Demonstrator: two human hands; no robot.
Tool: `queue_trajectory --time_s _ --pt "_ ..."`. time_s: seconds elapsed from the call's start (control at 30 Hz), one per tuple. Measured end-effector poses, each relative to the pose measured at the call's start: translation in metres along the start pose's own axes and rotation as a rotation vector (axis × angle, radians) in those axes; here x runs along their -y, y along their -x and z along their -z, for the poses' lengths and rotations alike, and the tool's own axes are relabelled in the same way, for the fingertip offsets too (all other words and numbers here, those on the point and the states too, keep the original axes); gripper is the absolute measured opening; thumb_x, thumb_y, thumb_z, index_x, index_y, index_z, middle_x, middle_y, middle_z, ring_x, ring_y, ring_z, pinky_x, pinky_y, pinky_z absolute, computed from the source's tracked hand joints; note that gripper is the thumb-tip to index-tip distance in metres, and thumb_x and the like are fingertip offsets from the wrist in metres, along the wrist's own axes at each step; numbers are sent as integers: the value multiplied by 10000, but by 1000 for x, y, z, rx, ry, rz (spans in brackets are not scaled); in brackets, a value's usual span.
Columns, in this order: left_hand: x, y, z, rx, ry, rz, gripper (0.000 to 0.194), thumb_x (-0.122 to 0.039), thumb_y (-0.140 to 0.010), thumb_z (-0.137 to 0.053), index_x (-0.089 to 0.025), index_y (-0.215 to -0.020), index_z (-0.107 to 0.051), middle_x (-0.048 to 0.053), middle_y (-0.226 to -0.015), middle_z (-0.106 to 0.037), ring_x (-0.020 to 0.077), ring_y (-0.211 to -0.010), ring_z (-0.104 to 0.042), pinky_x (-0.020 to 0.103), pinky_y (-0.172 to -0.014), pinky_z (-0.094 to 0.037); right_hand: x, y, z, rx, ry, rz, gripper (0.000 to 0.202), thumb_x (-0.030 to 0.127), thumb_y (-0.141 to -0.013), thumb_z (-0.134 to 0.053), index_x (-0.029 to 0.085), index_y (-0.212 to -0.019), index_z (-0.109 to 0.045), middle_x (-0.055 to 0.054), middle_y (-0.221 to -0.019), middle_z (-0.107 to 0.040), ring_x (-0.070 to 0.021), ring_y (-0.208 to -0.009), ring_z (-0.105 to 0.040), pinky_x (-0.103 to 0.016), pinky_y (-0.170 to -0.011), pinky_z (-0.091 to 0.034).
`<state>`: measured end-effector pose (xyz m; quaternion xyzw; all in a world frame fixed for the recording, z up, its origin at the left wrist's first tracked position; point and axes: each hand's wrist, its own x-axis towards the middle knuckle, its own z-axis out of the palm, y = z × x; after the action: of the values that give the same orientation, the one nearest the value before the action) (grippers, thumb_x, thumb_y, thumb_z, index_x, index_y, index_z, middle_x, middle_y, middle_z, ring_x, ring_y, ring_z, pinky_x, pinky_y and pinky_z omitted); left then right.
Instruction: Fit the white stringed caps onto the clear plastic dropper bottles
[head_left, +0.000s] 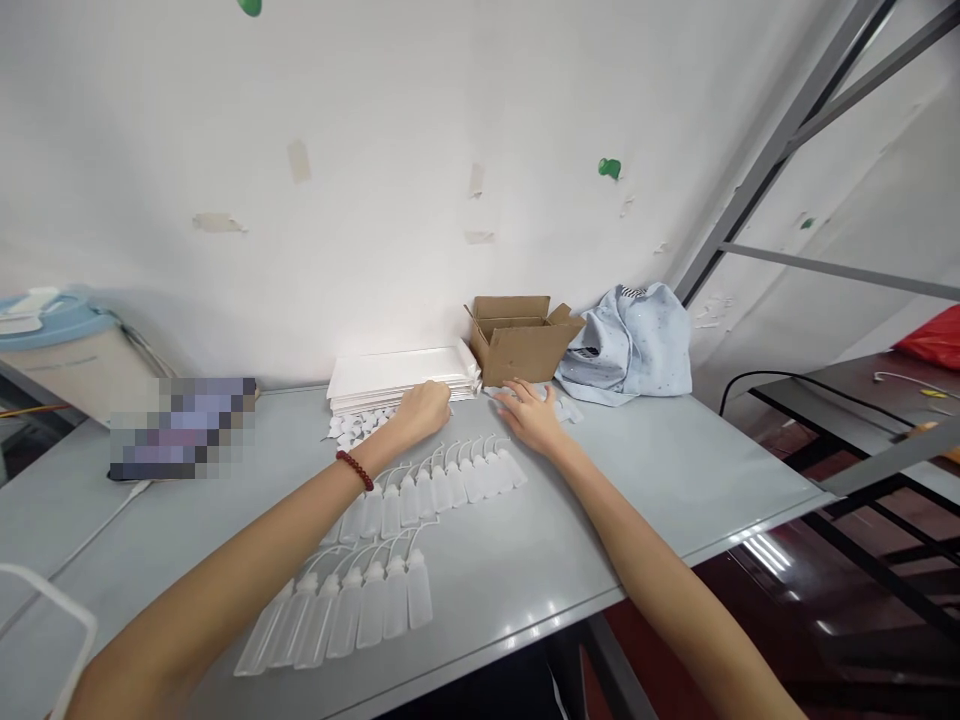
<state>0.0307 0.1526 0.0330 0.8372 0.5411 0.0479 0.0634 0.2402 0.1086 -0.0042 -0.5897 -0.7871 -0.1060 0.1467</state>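
On the near side of my left hand (426,408), curled, grip unclear, and spread-fingered right hand (532,415), slim translucent plastic bottles (370,610) might scatter if my left forearm (262,560) drags.

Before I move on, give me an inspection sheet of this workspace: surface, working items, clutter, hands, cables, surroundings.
Surface: grey table, glossy.
Working items: tubed bottles in two rows; white pieces beside the left hand.
Clutter: open box; cloth; white stack; blurred device; container.
Hands: left curled, any contents hidden; right hand spread before the box, over indistinct clear items.
Cables: white cable at the device; black cable, far right.
Surroundings: wall with tape scraps; metal frame, right.
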Motion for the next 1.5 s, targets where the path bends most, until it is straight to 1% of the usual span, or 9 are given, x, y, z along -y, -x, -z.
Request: queue_trajectory --time_s 0.27,0.4,0.5,0.63,0.7,0.8,0.9,1.03,1.5 --pt "12 34 19 -179 232 1 240 -269 -870 -484 -153 -888 -694 91 -836 -696 232 -825 -636 343 -747 -483 8 -3 0 40 -47 -26 243 211 -926 -442 214 -1052 -650 -135 -1263 -565 -291 -1236 -418 -574 -985 -220" --pt "24 71 35 -244 414 12 305 -366 -817 -491 -186 -890 -726 60 -958 -721 218 -854 -643 292 -741 -492 11 -5 8 15 -89 -47 158 167 -874 -507 182 -877 -665 -124 -994 -663 -272 -1065 -521 -512 -956 -266" --pt "30 101 42 -236 555 56 349 -435 -805 -495 -201 -903 -736 49 -970 -729 219 -861 -656 279 -699 -506 19 -5 17 -46 -132 -76 120 125 -850 -515 165 -831 -626 -117 -903 -675 -271 -1015 -540 -499 -947 -280" --pt "34 132 44 -161 941 260 314 -440 -713 -645 -203 -900 -730 44 -839 -733 235 -832 -661 316 -730 -502 45 5 30 -128 -242 -76 62 202 -869 -533 172 -909 -569 -86 -939 -671 -227 -958 -587 -404 -899 -381" --pt "32 141 42 -140 1097 291 333 -424 -686 -685 -196 -929 -706 42 -838 -726 217 -780 -664 326 -736 -503 63 15 37 -189 -489 -24 113 249 -863 -559 179 -950 -545 -75 -959 -666 -199 -924 -613 -330 -839 -446" --pt "26 146 38 -125 1253 258 335 -385 -670 -723 -199 -940 -656 22 -791 -714 163 -652 -638 328 -730 -504 87 28 43 -191 -891 50 167 298 -842 -598 208 -971 -542 -55 -969 -660 -190 -903 -638 -311 -797 -494" --pt "20 148 33 -145 1325 208 270 -363 -678 -736 -208 -869 -623 -4 -728 -692 131 -598 -598 314 -714 -500 98 34 46 -110 -1031 44 209 304 -828 -619 224 -1009 -551 -53 -1026 -655 -200 -959 -645 -314 -783 -519" --pt "16 148 27 -143 1410 163 219 -364 -702 -731 -190 -815 -659 7 -744 -667 130 -638 -594 294 -698 -497 100 36 47 -72 -1026 80 220 288 -823 -629 231 -1026 -563 -51 -1051 -656 -203 -985 -642 -366 -884 -499" --pt "13 151 22 -4 1590 164 248 -360 -728 -733 -200 -913 -686 7 -745 -659 127 -684 -587 273 -686 -493 105 44 49 -14 -1008 117 222 279 -839 -606 236 -1053 -563 -55 -1040 -673 -213 -999 -646 -353 -816 -530"
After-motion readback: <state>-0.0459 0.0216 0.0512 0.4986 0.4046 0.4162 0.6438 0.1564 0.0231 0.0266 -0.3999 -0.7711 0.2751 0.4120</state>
